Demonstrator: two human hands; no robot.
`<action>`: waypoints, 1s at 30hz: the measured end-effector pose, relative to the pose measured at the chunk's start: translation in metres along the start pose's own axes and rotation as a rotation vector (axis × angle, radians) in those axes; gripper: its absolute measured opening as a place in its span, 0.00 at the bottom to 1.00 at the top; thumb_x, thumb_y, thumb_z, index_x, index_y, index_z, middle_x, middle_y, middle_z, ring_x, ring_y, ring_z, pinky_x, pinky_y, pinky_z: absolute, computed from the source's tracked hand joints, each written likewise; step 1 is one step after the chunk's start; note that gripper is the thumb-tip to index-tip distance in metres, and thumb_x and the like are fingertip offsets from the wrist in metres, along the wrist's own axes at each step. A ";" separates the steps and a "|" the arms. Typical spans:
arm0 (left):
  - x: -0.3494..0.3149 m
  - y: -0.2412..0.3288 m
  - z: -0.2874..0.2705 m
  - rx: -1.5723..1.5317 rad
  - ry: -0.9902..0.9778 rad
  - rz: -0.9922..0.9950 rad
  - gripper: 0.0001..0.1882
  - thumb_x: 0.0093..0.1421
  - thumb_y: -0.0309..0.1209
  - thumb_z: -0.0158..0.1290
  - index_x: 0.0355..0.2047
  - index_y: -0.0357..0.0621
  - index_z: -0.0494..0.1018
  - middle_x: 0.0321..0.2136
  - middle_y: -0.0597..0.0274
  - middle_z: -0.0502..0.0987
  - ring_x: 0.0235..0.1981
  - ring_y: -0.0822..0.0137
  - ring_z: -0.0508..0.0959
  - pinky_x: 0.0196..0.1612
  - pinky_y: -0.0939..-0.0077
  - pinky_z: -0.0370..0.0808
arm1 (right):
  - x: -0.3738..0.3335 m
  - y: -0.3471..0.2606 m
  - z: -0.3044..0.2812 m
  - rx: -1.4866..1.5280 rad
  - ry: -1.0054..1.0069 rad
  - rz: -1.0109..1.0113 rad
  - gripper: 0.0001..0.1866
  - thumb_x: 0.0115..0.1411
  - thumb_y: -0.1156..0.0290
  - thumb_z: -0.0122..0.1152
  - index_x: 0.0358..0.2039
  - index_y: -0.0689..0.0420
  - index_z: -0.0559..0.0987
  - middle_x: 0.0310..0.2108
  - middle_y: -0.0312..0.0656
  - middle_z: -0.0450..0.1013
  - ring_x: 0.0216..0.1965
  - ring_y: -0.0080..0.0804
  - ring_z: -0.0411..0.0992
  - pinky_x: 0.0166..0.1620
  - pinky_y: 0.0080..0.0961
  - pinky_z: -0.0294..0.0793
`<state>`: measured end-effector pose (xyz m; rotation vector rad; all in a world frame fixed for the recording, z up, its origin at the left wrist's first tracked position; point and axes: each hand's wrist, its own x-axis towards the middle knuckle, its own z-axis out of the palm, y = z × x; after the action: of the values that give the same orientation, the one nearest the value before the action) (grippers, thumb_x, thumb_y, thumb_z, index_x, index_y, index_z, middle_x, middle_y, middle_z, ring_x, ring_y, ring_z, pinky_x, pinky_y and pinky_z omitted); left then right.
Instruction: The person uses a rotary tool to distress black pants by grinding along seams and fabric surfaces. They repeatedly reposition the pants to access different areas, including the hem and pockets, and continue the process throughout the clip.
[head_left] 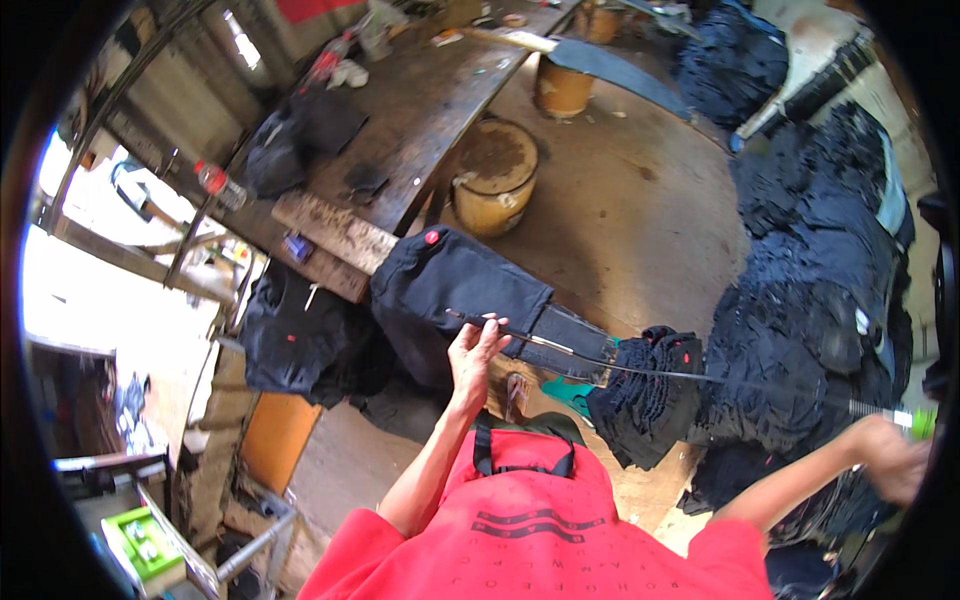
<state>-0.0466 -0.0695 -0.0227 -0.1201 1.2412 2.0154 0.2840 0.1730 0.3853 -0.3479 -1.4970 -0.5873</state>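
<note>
My left hand (pixel 478 352) is closed, thumb and fingers pinching a long, thin dark rod (pixel 560 348) close to one end. The rod slants across me to the right, toward a bright green piece (pixel 917 423) at the far right. My right hand (pixel 892 458) is beside that green piece, smeared by motion, so its grip is unclear. Under the rod, a pair of black trousers (pixel 450 278) is pulled over a narrow board, a red round tag at its waist. A bunched stack of black garments (pixel 655 385) sits at the board's near right end.
Large piles of black garments (pixel 800 270) fill the right side. Dark clothes (pixel 305 340) hang at the left below a wooden plank (pixel 335 235). A long bench (pixel 430 110) runs behind, with a yellow drum (pixel 495 180) beside it. A plastic bottle (pixel 220 185) lies at the left.
</note>
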 end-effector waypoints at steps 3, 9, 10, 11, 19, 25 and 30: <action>0.004 -0.008 0.012 -0.065 0.070 -0.045 0.17 0.75 0.33 0.63 0.57 0.36 0.80 0.51 0.53 0.86 0.47 0.67 0.87 0.55 0.71 0.86 | -0.142 -0.106 0.033 0.865 -0.889 0.231 0.24 0.65 0.51 0.77 0.49 0.59 0.87 0.36 0.49 0.85 0.45 0.42 0.85 0.44 0.38 0.84; 0.006 -0.005 0.038 -0.155 0.076 -0.140 0.18 0.74 0.33 0.63 0.57 0.33 0.78 0.51 0.46 0.86 0.41 0.66 0.89 0.48 0.74 0.88 | -0.363 -0.243 0.059 1.375 -1.468 1.449 0.56 0.58 0.44 0.84 0.76 0.63 0.66 0.61 0.50 0.77 0.59 0.40 0.80 0.61 0.39 0.81; 0.006 -0.007 0.040 -0.157 0.064 -0.171 0.18 0.74 0.33 0.64 0.57 0.33 0.78 0.50 0.46 0.87 0.40 0.66 0.89 0.47 0.74 0.88 | -0.384 -0.248 0.071 1.444 -1.307 1.587 0.62 0.59 0.42 0.83 0.80 0.63 0.58 0.65 0.50 0.74 0.62 0.39 0.78 0.63 0.39 0.80; 0.006 -0.009 0.041 -0.172 0.054 -0.203 0.18 0.74 0.33 0.63 0.57 0.33 0.78 0.49 0.48 0.87 0.41 0.66 0.89 0.47 0.74 0.88 | -0.400 -0.247 0.085 1.507 -1.305 1.600 0.67 0.59 0.41 0.82 0.82 0.62 0.51 0.67 0.50 0.72 0.63 0.38 0.76 0.65 0.36 0.77; 0.013 -0.014 0.029 -0.034 -0.045 -0.224 0.18 0.77 0.36 0.60 0.53 0.31 0.82 0.47 0.57 0.87 0.43 0.69 0.88 0.51 0.72 0.86 | -0.422 -0.252 0.160 1.681 -1.163 1.322 0.37 0.75 0.41 0.61 0.67 0.64 0.78 0.51 0.50 0.84 0.48 0.39 0.85 0.57 0.36 0.83; 0.093 0.053 -0.007 1.549 0.188 0.701 0.22 0.71 0.39 0.64 0.63 0.50 0.81 0.64 0.55 0.79 0.66 0.51 0.76 0.67 0.51 0.70 | -0.433 -0.253 0.208 1.502 -0.832 1.310 0.24 0.63 0.61 0.82 0.51 0.61 0.82 0.46 0.42 0.80 0.47 0.32 0.83 0.55 0.29 0.83; 0.152 0.029 -0.044 2.026 0.007 0.741 0.37 0.78 0.55 0.46 0.81 0.53 0.60 0.84 0.56 0.50 0.85 0.56 0.45 0.84 0.44 0.38 | -0.464 -0.303 0.239 1.266 -0.843 1.351 0.10 0.69 0.71 0.76 0.44 0.64 0.87 0.33 0.37 0.82 0.32 0.22 0.76 0.37 0.22 0.74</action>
<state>-0.1859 -0.0283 -0.0913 1.3841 2.8595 0.2697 -0.0718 0.1289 -0.1003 -0.4922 -1.6595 1.6930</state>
